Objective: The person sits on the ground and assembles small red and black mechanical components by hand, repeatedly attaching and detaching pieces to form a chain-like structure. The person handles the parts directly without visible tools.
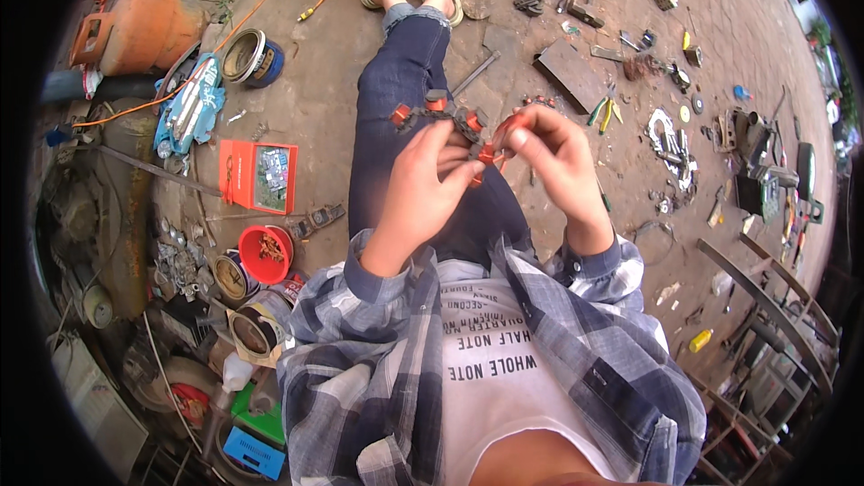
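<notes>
My left hand [416, 182] is closed around the edge of a dark ring-shaped motor stator [470, 123] with several orange-red wound coils on its poles. The stator is held above my legs, and my fingers cover part of it. At its right side my right hand [560, 157] pinches a thin reddish wire [501, 137] between thumb and fingers. How that wire joins the stator is too small to make out.
Left of my legs are an orange gas cylinder [155, 31], a paint can [252, 59], an orange box [258, 176] and a red bowl [265, 254] with copper-coloured scraps. On the right lie pliers [607, 112], a dark metal block [571, 78], scattered parts and a metal frame [783, 310].
</notes>
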`<state>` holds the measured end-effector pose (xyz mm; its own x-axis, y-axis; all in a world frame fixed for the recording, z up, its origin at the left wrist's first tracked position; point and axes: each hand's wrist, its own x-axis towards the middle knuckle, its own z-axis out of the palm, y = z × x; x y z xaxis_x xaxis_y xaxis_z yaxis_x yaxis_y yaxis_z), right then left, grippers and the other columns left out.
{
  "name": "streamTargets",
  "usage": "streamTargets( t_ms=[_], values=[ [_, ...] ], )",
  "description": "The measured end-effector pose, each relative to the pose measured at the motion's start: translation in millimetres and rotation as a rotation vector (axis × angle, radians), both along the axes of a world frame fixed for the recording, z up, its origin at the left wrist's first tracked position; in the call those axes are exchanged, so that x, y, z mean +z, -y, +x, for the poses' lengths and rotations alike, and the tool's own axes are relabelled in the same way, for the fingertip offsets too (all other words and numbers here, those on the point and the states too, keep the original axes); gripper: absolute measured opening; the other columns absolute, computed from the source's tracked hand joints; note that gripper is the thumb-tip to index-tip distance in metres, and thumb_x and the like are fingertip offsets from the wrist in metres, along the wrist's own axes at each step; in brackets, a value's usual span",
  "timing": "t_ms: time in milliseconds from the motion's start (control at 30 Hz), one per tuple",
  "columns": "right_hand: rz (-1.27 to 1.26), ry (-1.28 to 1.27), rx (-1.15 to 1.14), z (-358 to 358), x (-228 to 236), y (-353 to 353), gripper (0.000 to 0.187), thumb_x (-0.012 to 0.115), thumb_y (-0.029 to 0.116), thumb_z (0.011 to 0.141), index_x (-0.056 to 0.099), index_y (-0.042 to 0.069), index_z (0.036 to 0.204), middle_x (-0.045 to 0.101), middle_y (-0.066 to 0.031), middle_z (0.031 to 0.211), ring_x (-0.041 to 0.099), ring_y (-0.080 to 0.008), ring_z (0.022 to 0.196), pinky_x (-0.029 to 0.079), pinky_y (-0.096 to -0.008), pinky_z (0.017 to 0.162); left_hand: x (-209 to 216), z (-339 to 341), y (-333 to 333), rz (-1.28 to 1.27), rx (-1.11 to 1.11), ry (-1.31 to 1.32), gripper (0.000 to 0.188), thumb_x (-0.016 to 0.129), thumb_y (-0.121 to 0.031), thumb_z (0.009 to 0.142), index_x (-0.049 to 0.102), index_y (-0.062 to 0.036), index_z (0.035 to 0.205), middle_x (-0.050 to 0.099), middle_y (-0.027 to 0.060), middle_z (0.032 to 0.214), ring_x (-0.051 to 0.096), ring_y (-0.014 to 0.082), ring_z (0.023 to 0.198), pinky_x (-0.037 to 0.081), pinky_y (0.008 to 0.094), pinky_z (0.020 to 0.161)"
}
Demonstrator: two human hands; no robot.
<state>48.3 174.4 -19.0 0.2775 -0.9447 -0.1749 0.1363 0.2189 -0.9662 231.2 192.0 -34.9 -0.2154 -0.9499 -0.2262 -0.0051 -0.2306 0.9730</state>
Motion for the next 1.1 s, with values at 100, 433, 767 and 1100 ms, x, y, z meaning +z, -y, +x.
streamTargets(
  t_ms=[100, 433, 767, 1100],
  values=[
    [0.110, 0.253, -0.114, -3, -16, 12, 0.020, 0.053, 0.019, 0.096, 0.058, 0.001, 0.088, 0.063, -0.0073, 0.087, 0.055, -0.0136, 0.081, 0.044, -0.0274, 0.080, 5, 6, 4, 0.024, 0.000, -0.159, 0.041, 0.060, 0.009, 0.084, 0.046, 0.0070, 0.123, 0.060, 0.0131, 0.105, 0.065, 0.0190, 0.094, 0.055, 0.0296, 0.080],
    [-0.023, 0.215, 0.213, -19, -15, -22, 0.025, 0.056, 0.018, 0.090, 0.058, 0.006, 0.068, 0.065, -0.0065, 0.069, 0.061, -0.0146, 0.066, 0.036, -0.0364, 0.096, -5, 10, 15, 0.053, 0.325, -0.367, 0.026, 0.058, 0.005, 0.087, 0.052, 0.0053, 0.113, 0.062, 0.0111, 0.099, 0.065, 0.0197, 0.092, 0.052, 0.0283, 0.079],
    [-0.505, -0.275, -0.086, -3, -5, 23, 0.034, 0.058, 0.010, 0.086, 0.054, 0.002, 0.119, 0.058, -0.0127, 0.122, 0.052, -0.0226, 0.120, 0.024, -0.0474, 0.110, -6, 3, 6, 0.107, 0.070, -0.190, 0.028, 0.062, 0.006, 0.084, 0.051, 0.0038, 0.110, 0.060, 0.0081, 0.098, 0.064, 0.0138, 0.091, 0.053, 0.0252, 0.078],
    [-0.526, -0.426, 0.311, -7, -9, -14, 0.007, 0.062, 0.011, 0.085, 0.062, 0.007, 0.090, 0.065, -0.0048, 0.082, 0.062, -0.0218, 0.084, 0.032, -0.0466, 0.103, -7, 5, 15, 0.018, 0.166, -0.123, 0.026, 0.061, 0.007, 0.085, 0.051, 0.0046, 0.108, 0.060, 0.0093, 0.100, 0.064, 0.0145, 0.089, 0.053, 0.0246, 0.076]
  ],
)
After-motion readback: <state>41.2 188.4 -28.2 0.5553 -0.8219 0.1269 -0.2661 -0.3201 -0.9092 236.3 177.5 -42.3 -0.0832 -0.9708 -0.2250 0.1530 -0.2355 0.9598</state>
